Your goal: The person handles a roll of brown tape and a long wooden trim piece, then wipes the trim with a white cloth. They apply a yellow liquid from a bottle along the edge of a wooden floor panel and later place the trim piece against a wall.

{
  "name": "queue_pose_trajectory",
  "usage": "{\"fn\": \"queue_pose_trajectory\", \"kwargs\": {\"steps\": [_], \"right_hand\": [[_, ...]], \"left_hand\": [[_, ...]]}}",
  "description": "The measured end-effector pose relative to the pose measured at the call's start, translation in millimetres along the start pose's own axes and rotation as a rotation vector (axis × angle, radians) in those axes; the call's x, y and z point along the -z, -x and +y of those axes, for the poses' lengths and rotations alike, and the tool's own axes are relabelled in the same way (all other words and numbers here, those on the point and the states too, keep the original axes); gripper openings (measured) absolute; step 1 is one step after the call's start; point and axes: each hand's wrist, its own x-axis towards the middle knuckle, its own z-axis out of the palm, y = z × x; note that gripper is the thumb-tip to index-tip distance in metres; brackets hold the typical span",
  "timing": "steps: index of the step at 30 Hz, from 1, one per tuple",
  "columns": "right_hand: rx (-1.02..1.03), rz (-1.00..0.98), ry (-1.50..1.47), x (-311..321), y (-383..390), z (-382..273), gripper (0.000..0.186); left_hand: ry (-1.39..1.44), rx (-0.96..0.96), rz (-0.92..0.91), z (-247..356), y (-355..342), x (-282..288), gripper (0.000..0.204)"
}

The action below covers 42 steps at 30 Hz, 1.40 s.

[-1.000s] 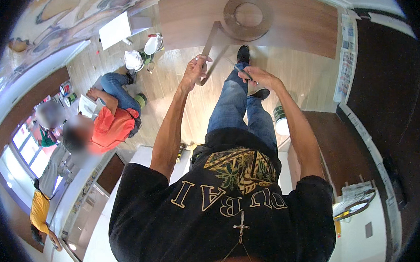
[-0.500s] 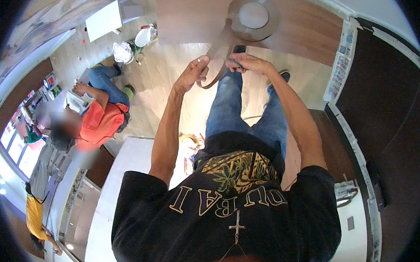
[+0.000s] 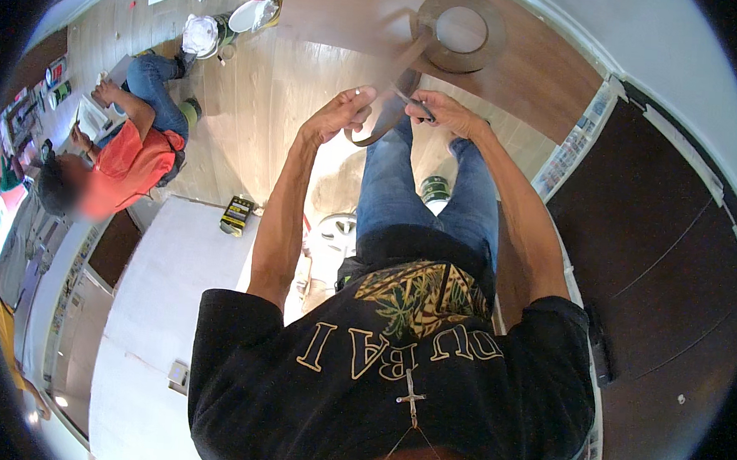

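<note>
A large flat roll of brown edge-banding strip (image 3: 495,33) rests on the wood-grain panel in front of me. Its loose strip (image 3: 379,136) comes off the roll and bends in a loop below my hands. Left of the loop, my left hand (image 3: 341,114) is closed, pinching the strip between thumb and fingers. In my right hand (image 3: 447,115) is a slim dark hand tool (image 3: 425,110), possibly scissors, its tip pointing left toward the strip. The fingers partly hide its handle, and blur obscures the strip near the tip.
The wood-grain panel (image 3: 338,16) spans the far side. A seated person in an orange shirt (image 3: 138,168) works at the left, near tubs (image 3: 202,36). A black-and-yellow box (image 3: 237,215) lies on the white surface (image 3: 162,277). A dark panel (image 3: 643,236) stands right; a can (image 3: 435,190) sits between my legs.
The view has shifted, bringing the box and can into sight. My right hand has turned slightly, showing more of the dark tool. Both hands keep their hold near the strip.
</note>
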Motion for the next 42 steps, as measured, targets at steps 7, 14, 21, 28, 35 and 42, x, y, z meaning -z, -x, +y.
{"fn": "queue_pose_trajectory", "kwargs": {"steps": [7, 14, 21, 28, 35, 42], "right_hand": [[0.023, 0.116, 0.288, 1, 15, -3, 0.033], [0.125, 0.345, 0.136, -8, 11, 35, 0.046], [0.081, 0.917, 0.005, -33, 68, 101, 0.049], [-0.223, 1.773, -0.236, -139, 282, 210, 0.042], [-0.546, 2.598, -0.368, -326, 478, 384, 0.019], [-1.022, 2.569, -0.451, -414, 649, 459, 0.051]], "left_hand": [[-0.058, -0.010, -0.037, 3, 0, -9, 0.054], [-0.242, 0.079, -0.079, 11, 1, -27, 0.052], [-0.437, 0.080, -0.069, 35, -13, -54, 0.043], [-0.532, 0.282, -0.312, -3, -66, -115, 0.050], [-0.669, 0.232, -0.445, 4, -76, -170, 0.047], [-0.885, 0.273, -0.530, -41, -27, -248, 0.046]]}}
